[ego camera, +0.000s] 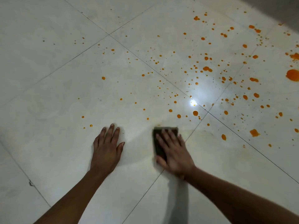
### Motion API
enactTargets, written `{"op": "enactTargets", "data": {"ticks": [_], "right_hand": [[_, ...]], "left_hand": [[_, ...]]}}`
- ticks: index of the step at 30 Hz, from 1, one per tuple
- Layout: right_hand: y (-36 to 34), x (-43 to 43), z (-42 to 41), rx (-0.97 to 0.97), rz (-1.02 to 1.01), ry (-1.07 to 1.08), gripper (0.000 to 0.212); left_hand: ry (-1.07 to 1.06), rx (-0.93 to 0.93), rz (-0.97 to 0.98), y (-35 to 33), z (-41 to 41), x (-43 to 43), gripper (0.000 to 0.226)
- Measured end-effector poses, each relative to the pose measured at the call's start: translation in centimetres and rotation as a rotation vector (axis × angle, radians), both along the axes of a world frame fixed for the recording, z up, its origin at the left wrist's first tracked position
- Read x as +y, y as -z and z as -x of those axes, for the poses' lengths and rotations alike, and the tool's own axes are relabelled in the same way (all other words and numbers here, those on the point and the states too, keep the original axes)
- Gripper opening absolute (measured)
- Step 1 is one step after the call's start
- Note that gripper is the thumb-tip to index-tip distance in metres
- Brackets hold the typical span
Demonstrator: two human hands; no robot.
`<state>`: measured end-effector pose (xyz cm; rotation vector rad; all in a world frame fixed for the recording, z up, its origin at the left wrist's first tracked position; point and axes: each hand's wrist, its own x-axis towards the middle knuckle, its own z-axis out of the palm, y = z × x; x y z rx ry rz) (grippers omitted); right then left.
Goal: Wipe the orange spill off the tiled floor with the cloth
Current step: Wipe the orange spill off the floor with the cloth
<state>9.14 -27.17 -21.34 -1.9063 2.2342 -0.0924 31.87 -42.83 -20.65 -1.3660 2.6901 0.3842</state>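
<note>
Orange drops and blotches (207, 68) are scattered over the pale tiled floor (68, 88), thickest toward the upper right, with a large blotch (293, 75) at the right edge. A dark folded cloth (159, 135) lies flat on the floor near the middle. My right hand (174, 152) presses down on it with fingers spread, covering its right part. My left hand (107, 146) rests palm down on the bare tile to the left of the cloth, holding nothing. Faint yellowish smears show on the tile around the cloth.
Dark grout lines (161, 75) cross the floor diagonally. A bright light reflection (193, 102) glares on the tile above the cloth. A small chip (31, 183) marks a grout line at the lower left. A darker surface (283, 5) fills the top right corner.
</note>
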Motion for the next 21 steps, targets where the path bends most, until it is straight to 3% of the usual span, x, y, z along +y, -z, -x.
{"op": "enactTargets", "data": {"ticks": [2, 4, 7, 10, 15, 16, 18, 21], "right_hand": [[0.0, -7.8, 1.2, -0.015, 0.009, 0.231, 0.077], [-0.1, -12.3, -1.5, -0.058, 0.021, 0.272, 0.077], [-0.7, -6.9, -5.4, -0.071, 0.013, -0.067, 0.076], [-0.9, -0.6, -1.5, -0.070, 0.027, -0.157, 0.075], [-0.1, -13.0, 0.8, -0.045, 0.005, 0.251, 0.078], [-0.1, -13.8, -0.8, -0.051, 0.012, 0.241, 0.077], [-0.2, -11.2, -3.7, -0.052, 0.003, 0.023, 0.075], [-0.8, -5.7, -2.6, -0.074, 0.000, -0.216, 0.076]], "left_hand": [[-0.009, 0.011, 0.015, 0.4, -0.3, -0.1, 0.059], [-0.004, 0.014, 0.030, 0.7, -0.4, -0.3, 0.060], [0.007, 0.021, 0.004, 0.8, -1.0, -0.4, 0.060], [0.028, 0.006, -0.004, 0.7, -1.1, -0.4, 0.062], [0.029, 0.006, -0.004, 1.2, -0.9, -0.4, 0.062], [0.031, 0.020, -0.003, 1.2, -0.9, -0.5, 0.062], [0.042, 0.071, -0.005, 1.1, -1.2, -0.4, 0.061], [0.027, 0.124, 0.000, 0.8, -2.4, -0.9, 0.062]]}}
